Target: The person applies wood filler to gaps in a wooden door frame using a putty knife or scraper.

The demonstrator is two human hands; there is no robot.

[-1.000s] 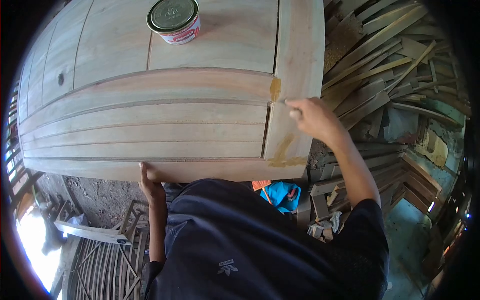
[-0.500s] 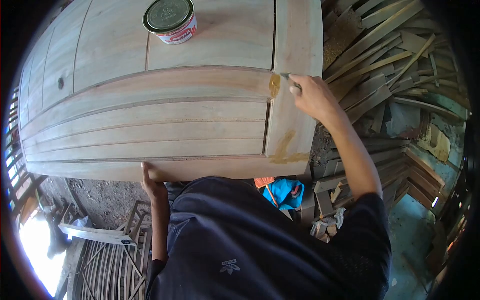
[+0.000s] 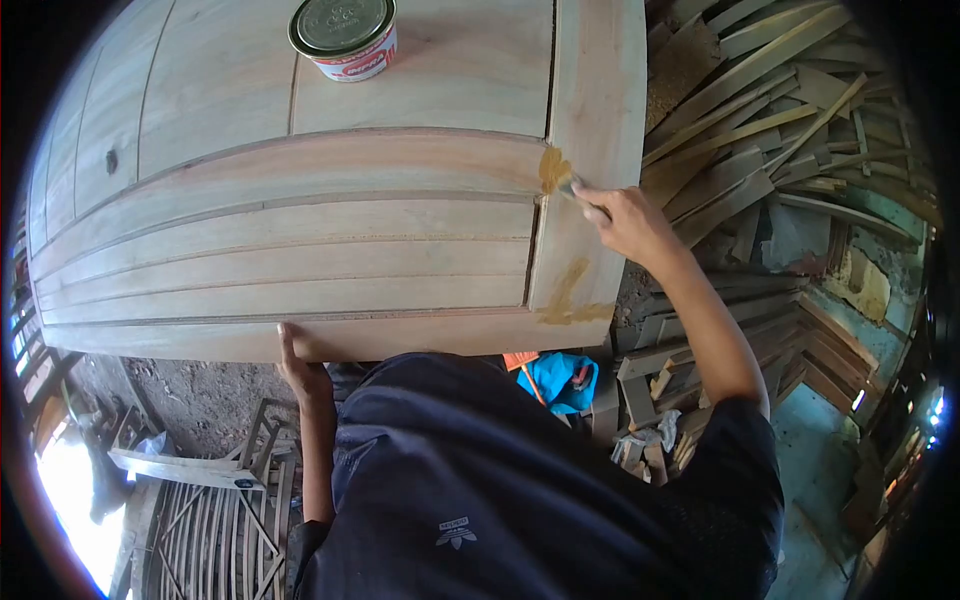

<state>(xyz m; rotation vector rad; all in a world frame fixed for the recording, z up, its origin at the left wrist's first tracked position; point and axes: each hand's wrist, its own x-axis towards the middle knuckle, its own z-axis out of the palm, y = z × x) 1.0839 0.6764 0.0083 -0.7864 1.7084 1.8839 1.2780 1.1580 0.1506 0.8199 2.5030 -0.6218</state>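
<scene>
A large pale wooden door panel (image 3: 420, 222) lies flat in front of me. My right hand (image 3: 634, 226) is closed around a small putty knife (image 3: 571, 188), its blade at the lower right of a wet yellow-brown putty patch (image 3: 550, 166) on the door's right frame. Much of the handle is hidden in my fingers. Another smear of putty (image 3: 572, 312) marks the near right corner. My left hand (image 3: 303, 372) grips the near edge of the door, thumb on top and the other fingers mostly hidden below. A lidded tin (image 3: 350, 42) stands upright on the panel, beyond both hands.
Offcuts and strips of wood (image 3: 770, 130) are piled beyond the door's right side. Below the near edge are a blue cloth or bag (image 3: 565, 382) and more wood. A slatted wooden frame (image 3: 215, 530) stands at the lower left.
My right hand has drawn the putty knife down toward me, and the upper putty patch has spread wider to the right. My left hand keeps its hold on the edge.
</scene>
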